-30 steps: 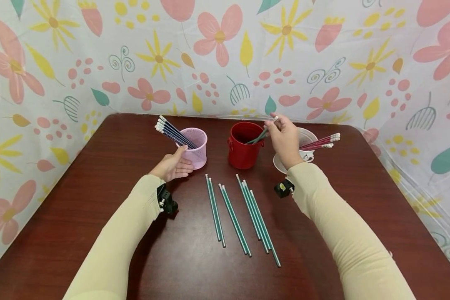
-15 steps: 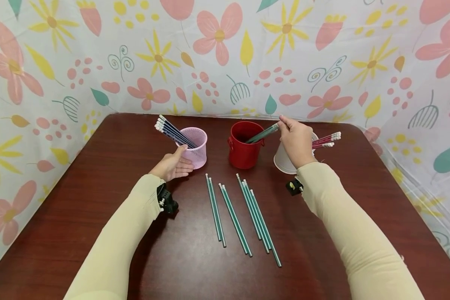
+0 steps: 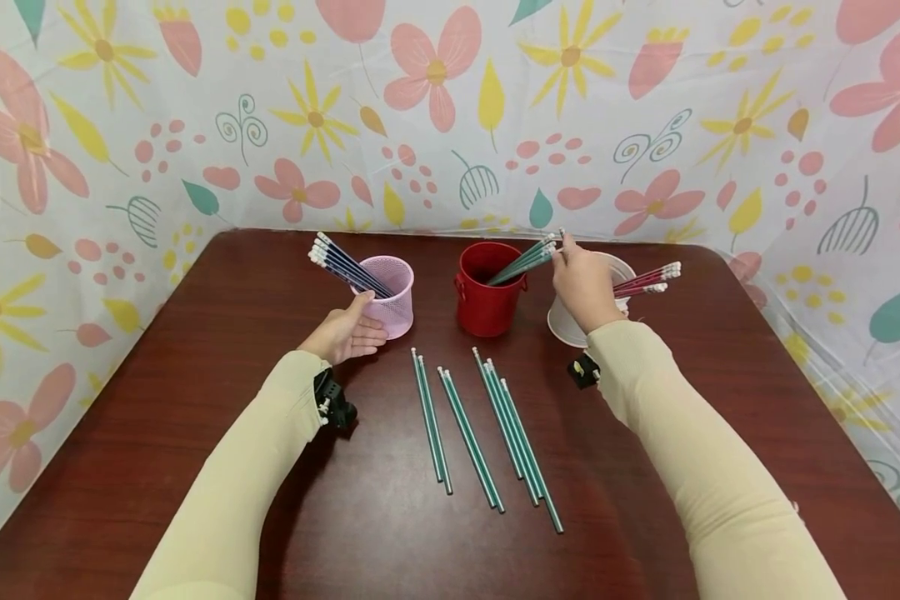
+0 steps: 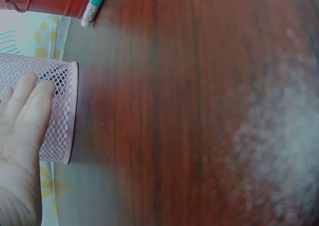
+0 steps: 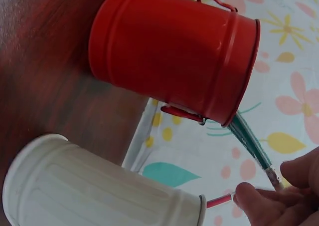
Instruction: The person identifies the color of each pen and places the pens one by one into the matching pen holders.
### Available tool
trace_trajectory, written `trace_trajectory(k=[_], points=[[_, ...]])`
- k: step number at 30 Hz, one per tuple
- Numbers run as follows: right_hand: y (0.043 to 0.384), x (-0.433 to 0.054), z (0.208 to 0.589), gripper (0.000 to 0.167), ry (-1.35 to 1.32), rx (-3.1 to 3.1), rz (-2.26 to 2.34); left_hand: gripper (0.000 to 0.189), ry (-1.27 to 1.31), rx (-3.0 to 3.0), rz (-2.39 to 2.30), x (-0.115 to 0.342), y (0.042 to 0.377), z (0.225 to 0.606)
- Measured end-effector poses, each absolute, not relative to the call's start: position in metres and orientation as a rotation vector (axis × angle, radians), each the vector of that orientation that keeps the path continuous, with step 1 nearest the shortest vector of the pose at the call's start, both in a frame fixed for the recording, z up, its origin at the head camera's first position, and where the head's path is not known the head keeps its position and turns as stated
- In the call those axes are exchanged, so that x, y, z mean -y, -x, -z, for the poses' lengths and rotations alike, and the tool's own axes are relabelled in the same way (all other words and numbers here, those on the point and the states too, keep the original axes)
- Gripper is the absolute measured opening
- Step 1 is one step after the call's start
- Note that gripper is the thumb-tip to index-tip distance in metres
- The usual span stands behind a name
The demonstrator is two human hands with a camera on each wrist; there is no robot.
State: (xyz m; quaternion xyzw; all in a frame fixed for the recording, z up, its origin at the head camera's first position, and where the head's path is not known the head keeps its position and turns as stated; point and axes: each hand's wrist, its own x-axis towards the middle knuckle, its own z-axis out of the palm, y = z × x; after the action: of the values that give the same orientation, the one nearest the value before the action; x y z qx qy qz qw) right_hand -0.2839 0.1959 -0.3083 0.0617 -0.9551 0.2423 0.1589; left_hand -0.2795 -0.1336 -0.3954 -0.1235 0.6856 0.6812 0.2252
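My left hand (image 3: 345, 333) rests against the pink mesh pencil cup (image 3: 395, 315), fingers straight along its side and thumb near the rim. Navy pencils (image 3: 354, 268) lean left out of that cup, eraser ends up. In the middle stands a red metal bucket (image 3: 486, 310), with several green pencils (image 3: 523, 265) leaning out to the right. Close by their eraser ends is my right hand (image 3: 588, 292); in the right wrist view its thumb and finger (image 5: 254, 203) stand apart around those ends. Several more green pencils (image 3: 471, 442) lie on the table in loose groups.
Behind my right hand stands a white bucket (image 3: 565, 323) with dark pink pencils (image 3: 648, 279) leaning right. The brown wooden table (image 3: 195, 333) backs onto a flowered cloth (image 3: 435, 150). Wrist cameras (image 3: 335, 404) sit below both hands.
My right hand first drew back right from the green pencils, then came slightly left again. Their eraser ends now show fanned out over the red bucket's rim. The left hand stayed at the mesh cup.
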Motion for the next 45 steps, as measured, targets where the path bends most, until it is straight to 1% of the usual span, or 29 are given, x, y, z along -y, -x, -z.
trace_trajectory(k=[2,6,10,12,16,20,23,28,38,45], points=[[0.282,-0.196,0.308,0.044,-0.163,2.728,-0.7,0.074,0.348,-1.884,-1.882,0.133,0.28,0.396],[0.277,-0.198,0.31,0.042,-0.156,2.631,-0.72,0.076,0.332,-1.886,-1.886,0.135,0.281,0.396],[0.27,-0.201,0.317,0.037,-0.231,2.504,-0.692,0.076,0.331,-1.895,-1.883,0.137,0.282,0.395],[0.263,-0.202,0.324,0.032,-0.271,2.459,-0.686,0.076,0.33,-1.895,-1.879,0.137,0.282,0.395],[0.243,-0.205,0.344,0.02,-0.427,2.558,-0.691,0.076,0.325,-1.898,-1.874,0.137,0.282,0.394],[0.22,-0.207,0.365,0.009,-0.663,2.877,-0.604,0.075,0.337,-1.893,-1.865,0.137,0.281,0.396],[0.207,-0.203,0.378,0.015,-0.721,3.127,-0.599,0.075,0.353,-1.885,-1.851,0.137,0.279,0.398],[0.193,-0.19,0.39,0.027,-0.701,3.381,-0.641,0.075,0.364,-1.885,-1.851,0.139,0.276,0.401],[0.194,-0.177,0.389,0.026,-0.714,3.408,-0.641,0.077,0.315,-1.898,-1.867,0.137,0.279,0.398],[0.198,-0.174,0.39,0.03,-0.586,3.515,-0.674,0.076,0.319,-1.889,-1.876,0.135,0.28,0.397]])
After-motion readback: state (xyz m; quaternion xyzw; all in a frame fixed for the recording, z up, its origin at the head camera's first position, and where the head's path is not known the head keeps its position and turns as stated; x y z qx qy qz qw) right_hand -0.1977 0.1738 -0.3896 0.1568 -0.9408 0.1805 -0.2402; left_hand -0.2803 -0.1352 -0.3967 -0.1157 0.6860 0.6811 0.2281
